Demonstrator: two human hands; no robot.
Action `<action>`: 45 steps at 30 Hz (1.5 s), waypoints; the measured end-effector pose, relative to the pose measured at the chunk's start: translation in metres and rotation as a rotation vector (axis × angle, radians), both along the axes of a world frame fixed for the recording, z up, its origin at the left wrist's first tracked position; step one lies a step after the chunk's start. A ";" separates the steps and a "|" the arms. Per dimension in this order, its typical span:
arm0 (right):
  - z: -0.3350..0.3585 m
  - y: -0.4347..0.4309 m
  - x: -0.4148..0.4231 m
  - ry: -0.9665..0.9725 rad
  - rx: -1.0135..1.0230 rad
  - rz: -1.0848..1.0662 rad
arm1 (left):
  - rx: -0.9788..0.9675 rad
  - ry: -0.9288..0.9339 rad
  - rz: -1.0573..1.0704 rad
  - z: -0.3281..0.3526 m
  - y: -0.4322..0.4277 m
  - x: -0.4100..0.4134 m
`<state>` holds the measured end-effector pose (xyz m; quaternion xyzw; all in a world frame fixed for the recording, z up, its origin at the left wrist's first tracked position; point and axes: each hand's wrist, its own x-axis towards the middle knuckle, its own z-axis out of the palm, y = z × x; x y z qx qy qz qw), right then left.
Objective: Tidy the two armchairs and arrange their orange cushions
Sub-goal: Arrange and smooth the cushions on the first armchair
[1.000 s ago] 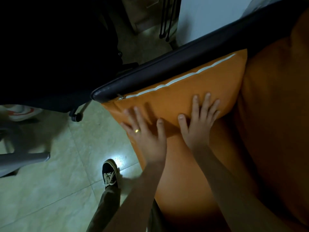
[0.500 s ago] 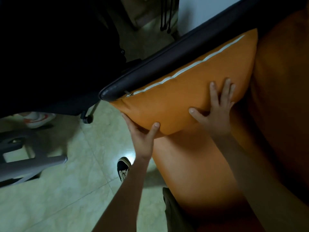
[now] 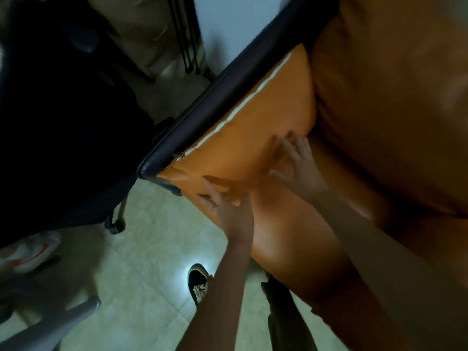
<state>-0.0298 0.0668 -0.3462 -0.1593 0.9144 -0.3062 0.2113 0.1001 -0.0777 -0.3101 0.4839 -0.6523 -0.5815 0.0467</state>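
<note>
An orange side cushion (image 3: 253, 138) with a white zip strip leans against the dark armrest (image 3: 217, 97) of the armchair. Below it lies the orange seat cushion (image 3: 291, 239), and the orange back cushion (image 3: 395, 97) fills the right. My left hand (image 3: 225, 201) presses flat on the side cushion's lower front corner, fingers spread. My right hand (image 3: 296, 163) lies flat on the cushion's lower right part, fingers spread. Both hands are motion-blurred and neither one wraps around anything.
A black office chair (image 3: 63, 122) on castors stands close at the left. A grey chair leg (image 3: 50, 323) and a white shoe (image 3: 27, 252) lie at lower left. My black shoe (image 3: 198, 282) stands on the pale tiled floor. Thin black rods (image 3: 184, 34) stand at the back.
My left hand has come off the cushion's underside and now lies flat on its front corner. The right hand slid slightly down-left. The view tilted.
</note>
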 end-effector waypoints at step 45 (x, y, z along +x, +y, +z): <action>0.050 0.226 0.263 -0.040 0.149 -1.723 | -0.860 1.032 -3.046 0.011 0.451 -0.079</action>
